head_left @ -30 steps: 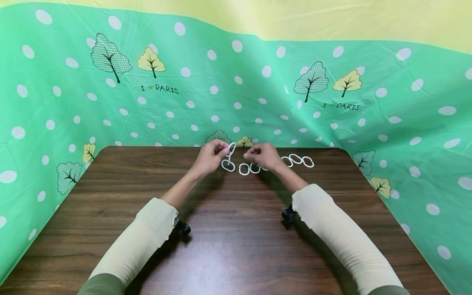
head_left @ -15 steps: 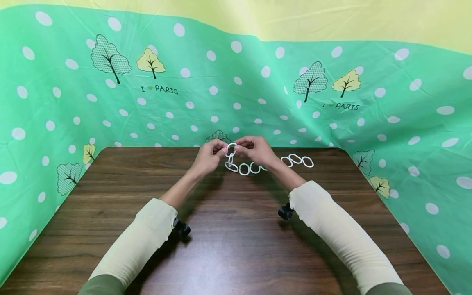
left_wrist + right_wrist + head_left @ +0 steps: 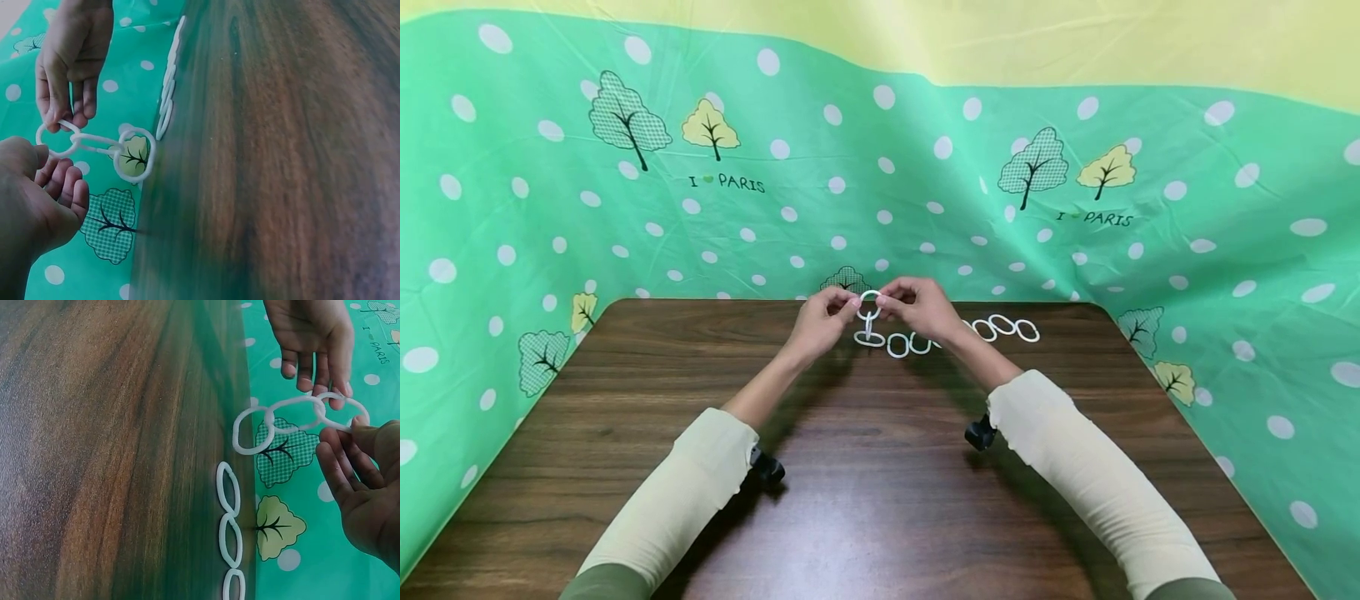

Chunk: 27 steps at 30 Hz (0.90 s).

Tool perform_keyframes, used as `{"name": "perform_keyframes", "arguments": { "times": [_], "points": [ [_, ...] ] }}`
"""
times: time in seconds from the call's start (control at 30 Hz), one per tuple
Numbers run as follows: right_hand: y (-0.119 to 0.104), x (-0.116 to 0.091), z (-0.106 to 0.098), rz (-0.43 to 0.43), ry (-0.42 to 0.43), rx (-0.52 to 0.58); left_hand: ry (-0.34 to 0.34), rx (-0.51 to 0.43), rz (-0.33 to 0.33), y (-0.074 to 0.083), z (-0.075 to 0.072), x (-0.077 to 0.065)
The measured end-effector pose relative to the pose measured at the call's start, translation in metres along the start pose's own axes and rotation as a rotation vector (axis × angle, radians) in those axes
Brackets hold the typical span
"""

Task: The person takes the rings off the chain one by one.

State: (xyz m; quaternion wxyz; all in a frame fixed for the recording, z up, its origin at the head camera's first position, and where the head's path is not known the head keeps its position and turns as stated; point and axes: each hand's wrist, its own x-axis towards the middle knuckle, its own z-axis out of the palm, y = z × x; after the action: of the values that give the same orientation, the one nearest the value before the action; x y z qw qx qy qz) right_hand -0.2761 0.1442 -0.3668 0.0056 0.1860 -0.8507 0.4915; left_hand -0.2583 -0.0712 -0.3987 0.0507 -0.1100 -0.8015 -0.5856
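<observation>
Three white oval rings are linked into a short hanging chain over the table's far edge. My left hand (image 3: 818, 323) pinches the left side of the top ring (image 3: 359, 405) between thumb and fingertip. Opposite it, my right hand (image 3: 923, 308) pinches that ring's right side. The middle ring (image 3: 97, 137) passes through the top one and is seen nearly edge-on in the head view. From it hangs the lowest ring (image 3: 252, 452), close over the tabletop. Just to the right, a row of several more white rings (image 3: 220, 487) lies flat, partly hidden behind my right hand and wrist.
The dark wooden table (image 3: 865, 483) ends just beyond my hands. Behind it hangs a green and yellow cloth (image 3: 820, 108) with white dots and printed trees, which also runs along both sides. A black wrist camera (image 3: 767, 468) sits under the left sleeve.
My right hand has moved left from over the row and taken hold of the top ring. That ring has turned to face the camera, and the chain now hangs straighter below it.
</observation>
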Motion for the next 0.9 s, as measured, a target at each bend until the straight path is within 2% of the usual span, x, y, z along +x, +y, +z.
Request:
{"name": "perform_keyframes", "arguments": {
  "times": [0.17,0.37,0.6,0.9],
  "points": [
    [0.000,0.000,-0.002,-0.013,0.013,-0.015,0.007,0.022,-0.054,-0.003,0.000,-0.004],
    [0.000,0.000,-0.003,-0.012,0.017,-0.016,-0.043,0.075,-0.106,-0.005,0.004,-0.008],
    [0.000,-0.001,-0.003,-0.020,0.023,-0.016,-0.069,0.055,-0.108,-0.009,0.011,-0.008],
    [0.000,-0.001,-0.003,-0.029,0.032,-0.027,-0.093,0.013,-0.071,-0.013,0.010,-0.009]
  ]
}}
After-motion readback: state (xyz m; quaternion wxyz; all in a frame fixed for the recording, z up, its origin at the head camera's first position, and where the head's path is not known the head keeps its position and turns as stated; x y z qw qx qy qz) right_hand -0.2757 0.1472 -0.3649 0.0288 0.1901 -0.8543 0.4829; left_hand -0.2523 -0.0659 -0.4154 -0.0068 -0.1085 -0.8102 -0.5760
